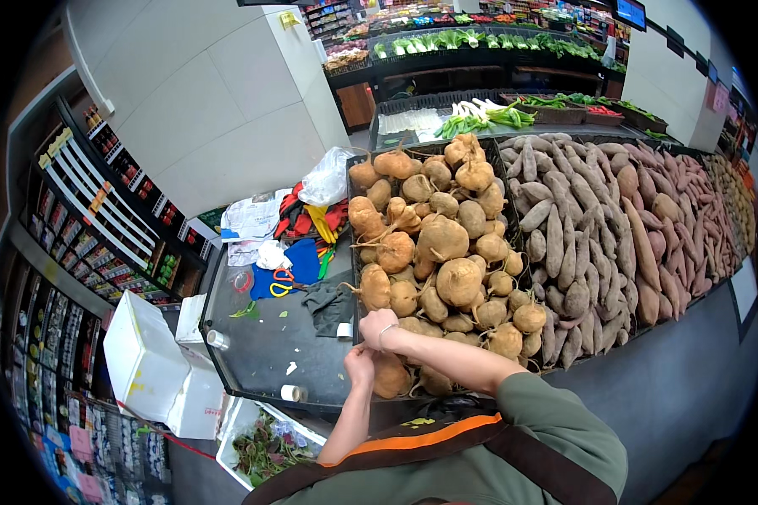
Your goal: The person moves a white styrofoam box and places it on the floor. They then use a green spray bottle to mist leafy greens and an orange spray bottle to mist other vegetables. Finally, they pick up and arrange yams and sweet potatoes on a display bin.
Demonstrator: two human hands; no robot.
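My right hand (377,327), with a thin bracelet at the wrist, reaches across the left edge of a heap of round tan root vegetables that look like jicamas (442,240). Just below it is my left hand (358,365), fingers drawn together, close to or touching the right. Whatever lies between the fingers is too small or hidden to make out. One large jicama (391,376) sits right beside the left hand. Several others still carry stringy root tails. Next to the hands, a white tape roll (345,330) rests on the dark counter (259,353).
Long purple-brown sweet potatoes (574,252) fill the bin on the right. On the counter are orange-handled scissors (283,282), a grey cloth (328,306), gloves (309,211) and another tape roll (292,392). White foam boxes (148,360) and leafy greens (265,448) stand at lower left.
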